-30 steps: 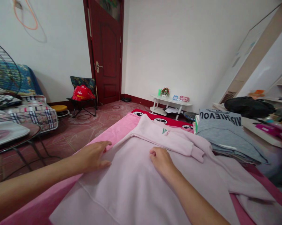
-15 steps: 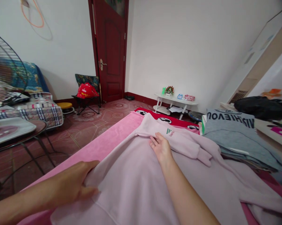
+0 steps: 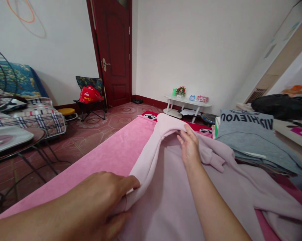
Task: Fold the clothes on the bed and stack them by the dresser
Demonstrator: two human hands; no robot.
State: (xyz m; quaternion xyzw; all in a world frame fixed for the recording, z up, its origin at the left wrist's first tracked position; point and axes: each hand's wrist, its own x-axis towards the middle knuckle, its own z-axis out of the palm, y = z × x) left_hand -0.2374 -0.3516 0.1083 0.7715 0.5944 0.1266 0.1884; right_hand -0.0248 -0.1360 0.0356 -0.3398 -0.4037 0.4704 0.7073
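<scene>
A pale pink sweatshirt (image 3: 166, 187) lies spread on a pink bed cover (image 3: 110, 157). My left hand (image 3: 100, 197) pinches the near left edge of the sweatshirt, which is folded inward and lifted. My right hand (image 3: 190, 147) grips the far part of the same folded edge, fingers closed on the cloth near the shoulder. A sleeve cuff (image 3: 213, 162) lies just right of my right hand.
A stack of folded grey clothes (image 3: 246, 137) sits at the right on the bed. A black bag (image 3: 279, 107) lies beyond it. A white low table (image 3: 188, 105), a red door (image 3: 113, 50), a folding chair with a red bag (image 3: 89, 95), a fan and a plaid-covered seat (image 3: 32, 115) stand around.
Both hands took hold of the sweatshirt's left side and folded it inward to the right. My left hand drew nearer; my right hand moved farther up toward the shoulder.
</scene>
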